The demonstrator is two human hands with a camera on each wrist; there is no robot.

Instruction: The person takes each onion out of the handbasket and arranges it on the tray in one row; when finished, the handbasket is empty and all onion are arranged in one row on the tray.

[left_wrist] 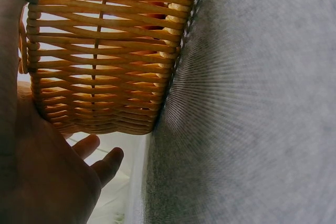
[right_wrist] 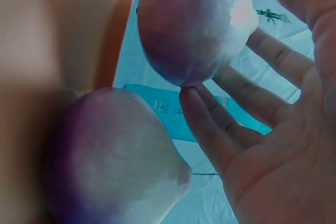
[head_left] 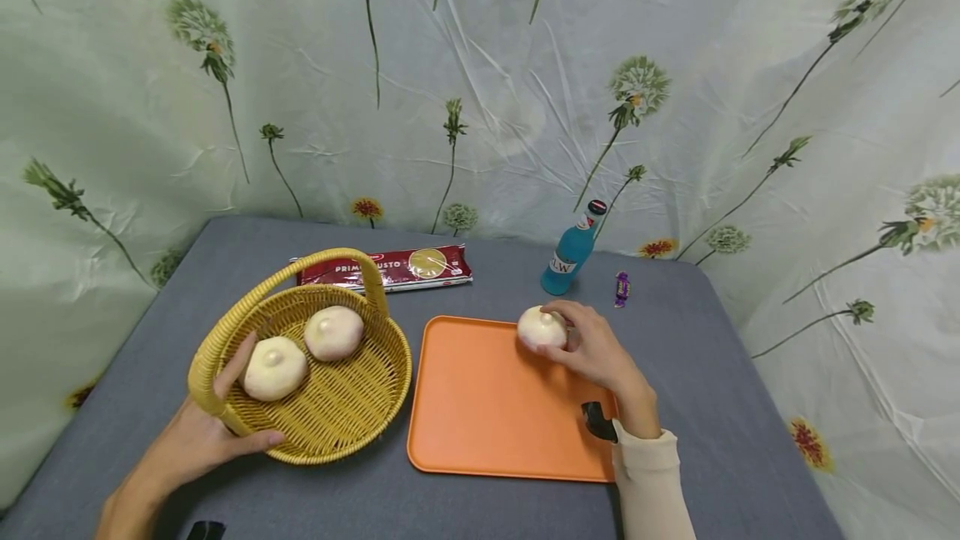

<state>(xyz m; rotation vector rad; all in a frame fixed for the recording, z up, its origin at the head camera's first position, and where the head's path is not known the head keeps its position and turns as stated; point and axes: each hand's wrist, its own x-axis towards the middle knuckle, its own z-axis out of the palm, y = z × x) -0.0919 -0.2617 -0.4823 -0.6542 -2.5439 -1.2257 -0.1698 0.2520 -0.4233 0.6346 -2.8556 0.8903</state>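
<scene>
Three pale round steamed buns are in view: two (head_left: 275, 367) (head_left: 333, 332) lie inside the one yellow woven wicker basket (head_left: 352, 415), and one (head_left: 542, 327) sits at the far right corner of the single flat orange plastic tray (head_left: 480, 415), just right of that basket. Beyond the tray lie one red pasta packet (head_left: 390, 267), one blue glass bottle (head_left: 570, 252) and one small purple wrapped candy (head_left: 621, 288).

The tray (head_left: 487, 407) is the landmark, lying near the middle of the table (head_left: 720, 407). Just left of the tray stands the wicker basket (head_left: 352, 415), with two buns (head_left: 274, 367) (head_left: 333, 332) in it side by side. A third bun (head_left: 542, 327) sits on the tray's far right corner. Behind the tray, to the left, lies a spaghetti packet (head_left: 405, 267); behind its right corner stands a bottle (head_left: 572, 252), with a small wrapped sweet (head_left: 622, 288) just right of that.
</scene>
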